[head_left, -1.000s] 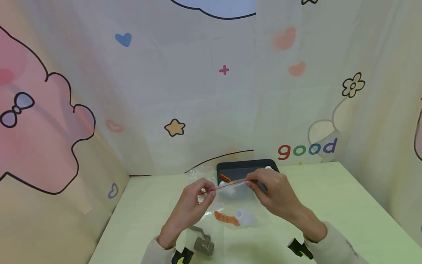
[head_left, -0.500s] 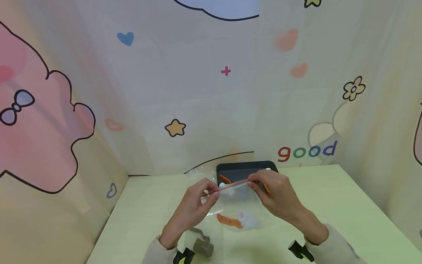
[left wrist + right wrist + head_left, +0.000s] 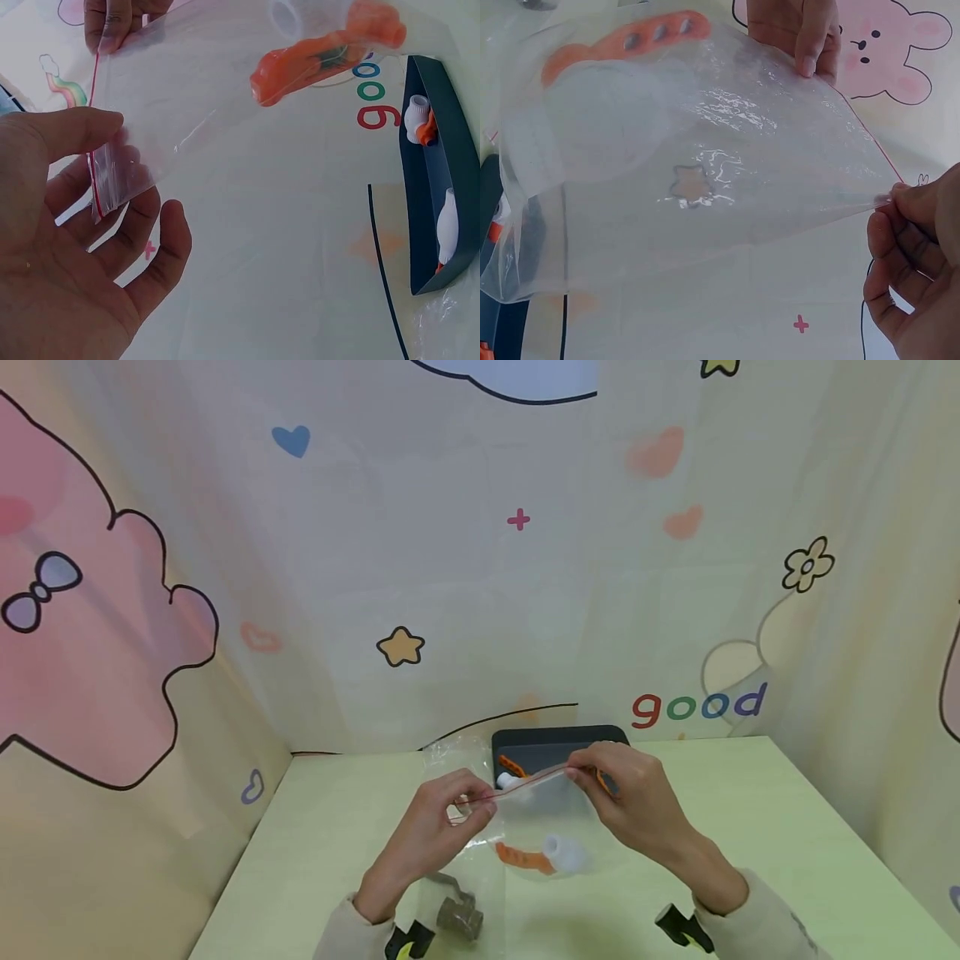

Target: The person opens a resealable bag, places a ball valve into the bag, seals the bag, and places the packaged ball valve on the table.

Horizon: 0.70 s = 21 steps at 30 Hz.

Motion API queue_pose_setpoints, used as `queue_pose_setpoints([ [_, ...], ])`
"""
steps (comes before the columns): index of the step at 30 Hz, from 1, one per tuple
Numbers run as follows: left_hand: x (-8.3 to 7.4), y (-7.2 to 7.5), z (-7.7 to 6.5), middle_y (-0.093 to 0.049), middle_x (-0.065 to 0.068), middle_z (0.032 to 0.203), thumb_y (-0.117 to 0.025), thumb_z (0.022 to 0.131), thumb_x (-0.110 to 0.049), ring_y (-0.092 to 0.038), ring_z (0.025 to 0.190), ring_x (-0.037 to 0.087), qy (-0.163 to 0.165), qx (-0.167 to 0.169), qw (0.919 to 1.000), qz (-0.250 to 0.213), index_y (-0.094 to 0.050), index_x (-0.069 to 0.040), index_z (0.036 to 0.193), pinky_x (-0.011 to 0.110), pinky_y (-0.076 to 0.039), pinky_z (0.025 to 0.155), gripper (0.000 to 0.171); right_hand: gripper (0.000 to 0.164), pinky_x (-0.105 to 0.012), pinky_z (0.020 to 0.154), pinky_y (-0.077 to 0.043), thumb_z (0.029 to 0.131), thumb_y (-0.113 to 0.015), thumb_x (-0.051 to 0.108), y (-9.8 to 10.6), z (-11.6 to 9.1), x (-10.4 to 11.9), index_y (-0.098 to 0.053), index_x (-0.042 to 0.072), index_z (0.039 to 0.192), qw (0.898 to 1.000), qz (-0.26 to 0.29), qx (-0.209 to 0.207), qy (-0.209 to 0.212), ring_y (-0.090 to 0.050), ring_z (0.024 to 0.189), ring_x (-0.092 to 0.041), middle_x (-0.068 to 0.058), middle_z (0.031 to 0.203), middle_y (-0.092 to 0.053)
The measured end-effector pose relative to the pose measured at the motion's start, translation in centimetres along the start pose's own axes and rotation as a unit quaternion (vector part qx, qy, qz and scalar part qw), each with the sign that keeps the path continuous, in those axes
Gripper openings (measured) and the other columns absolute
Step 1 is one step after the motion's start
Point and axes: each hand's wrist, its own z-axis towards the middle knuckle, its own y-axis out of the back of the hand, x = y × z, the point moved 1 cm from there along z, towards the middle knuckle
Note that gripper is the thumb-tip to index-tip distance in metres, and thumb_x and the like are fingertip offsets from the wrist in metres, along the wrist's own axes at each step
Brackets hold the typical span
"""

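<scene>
A clear zip bag point(image 3: 172, 90) with a red seal line hangs over the table. Inside it lie an orange grip-like part point(image 3: 525, 858) with holes and a white hollow plastic piece point(image 3: 566, 853); whether they are joined I cannot tell. My left hand point(image 3: 438, 827) pinches the left end of the seal between thumb and fingers. At the other end, my right hand point(image 3: 630, 793) pinches the seal with thumb and forefinger. The bag's top edge is stretched between both hands, tilted up to the right.
Behind the bag, against the curtain, stands a dark tray point(image 3: 558, 735) with white and orange pieces point(image 3: 448, 229) in it. A grey-brown jointed part point(image 3: 461, 917) sits near my left wrist, by clear plastic film point(image 3: 457, 752) on the table.
Both hands keep their pinch on the seal. The right hand has shifted slightly to the right, and the seal line now curves a little between the hands.
</scene>
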Motion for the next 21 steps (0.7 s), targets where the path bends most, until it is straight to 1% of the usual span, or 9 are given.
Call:
queue_pose_setpoints([
  [3, -0.13, 0.07, -0.02, -0.066, -0.012, 0.09, -0.065, 0.095, -0.021, -0.059, 0.083, 0.004, 0.009, 0.001, 1.0, 0.003, -0.069, -0.022, 0.095, 0.032, -0.055, 0.078, 0.004, 0.015, -0.013, 0.063, -0.041, 0.078, -0.077, 0.0, 0.16, -0.01, 0.1, -0.07, 0.01, 0.088, 1.0, 0.002, 0.0, -0.009, -0.053, 0.068, -0.005, 0.003, 0.079, -0.068],
  [5, -0.24, 0.08, -0.05, -0.066, -0.012, 0.089, -0.065, 0.095, -0.021, -0.059, 0.082, 0.003, 0.01, -0.001, 0.9999, 0.005, -0.069, -0.021, 0.094, 0.03, -0.054, 0.078, 0.004, 0.015, -0.014, 0.064, -0.042, 0.079, -0.077, 0.001, 0.23, -0.06, 0.19, -0.07, 0.01, 0.088, 1.0, 0.004, 0.003, -0.013, -0.053, 0.069, -0.005, 0.004, 0.079, -0.068],
  [9, -0.41, 0.1, -0.08, -0.065, -0.012, 0.087, -0.066, 0.094, -0.016, -0.059, 0.08, 0.003, -0.007, -0.014, 0.9998, 0.011, -0.069, -0.02, 0.093, 0.027, -0.054, 0.076, 0.005, 0.016, -0.015, 0.065, -0.042, 0.079, -0.077, 0.0, 0.12, -0.21, 0.11, -0.07, 0.01, 0.089, 1.0, 0.01, 0.0, -0.007, -0.054, 0.069, -0.005, 0.003, 0.079, -0.068],
  [12, -0.4, 0.16, -0.08, -0.065, -0.012, 0.087, -0.066, 0.094, -0.016, -0.06, 0.081, 0.002, -0.011, -0.021, 0.9996, 0.016, -0.069, -0.02, 0.093, 0.026, -0.054, 0.075, 0.005, 0.016, -0.015, 0.065, -0.042, 0.079, -0.076, -0.001, 0.05, -0.22, 0.03, -0.07, 0.01, 0.088, 1.0, 0.013, -0.003, -0.001, -0.054, 0.069, -0.006, 0.003, 0.079, -0.068],
  [15, -0.22, 0.3, -0.12, -0.065, -0.013, 0.089, -0.066, 0.094, -0.023, -0.06, 0.082, 0.003, 0.002, -0.018, 0.9997, 0.016, -0.068, -0.022, 0.094, 0.026, -0.054, 0.076, 0.002, 0.016, -0.015, 0.065, -0.042, 0.079, -0.076, -0.001, 0.09, -0.18, 0.02, -0.07, 0.01, 0.088, 1.0, 0.015, -0.005, 0.0, -0.054, 0.069, -0.006, 0.002, 0.079, -0.068],
  [17, -0.12, 0.5, -0.22, -0.065, -0.013, 0.088, -0.066, 0.095, -0.027, -0.059, 0.081, 0.004, 0.013, -0.014, 0.9997, 0.011, -0.068, -0.021, 0.094, 0.026, -0.054, 0.075, 0.006, 0.016, -0.015, 0.062, -0.041, 0.078, -0.076, -0.001, 0.17, -0.15, 0.05, -0.07, 0.009, 0.088, 1.0, 0.013, -0.007, -0.001, -0.052, 0.068, -0.006, 0.002, 0.079, -0.068],
  [19, -0.09, 0.59, -0.33, -0.065, -0.012, 0.087, -0.066, 0.094, -0.027, -0.058, 0.08, 0.005, 0.025, -0.012, 0.9996, 0.004, -0.068, -0.019, 0.093, 0.027, -0.054, 0.075, 0.008, 0.015, -0.015, 0.061, -0.039, 0.079, -0.076, -0.001, 0.34, -0.18, 0.08, -0.069, 0.009, 0.088, 1.0, 0.014, -0.006, -0.003, -0.05, 0.067, -0.005, 0.002, 0.079, -0.068],
  [21, -0.15, 0.51, -0.42, -0.064, -0.011, 0.086, -0.066, 0.094, -0.023, -0.058, 0.079, 0.005, 0.026, -0.009, 0.9996, -0.004, -0.068, -0.017, 0.092, 0.028, -0.054, 0.074, 0.006, 0.015, -0.015, 0.06, -0.039, 0.079, -0.076, -0.001, 0.65, -0.24, 0.12, -0.069, 0.009, 0.089, 1.0, 0.012, -0.004, -0.004, -0.05, 0.066, -0.005, 0.002, 0.079, -0.068],
])
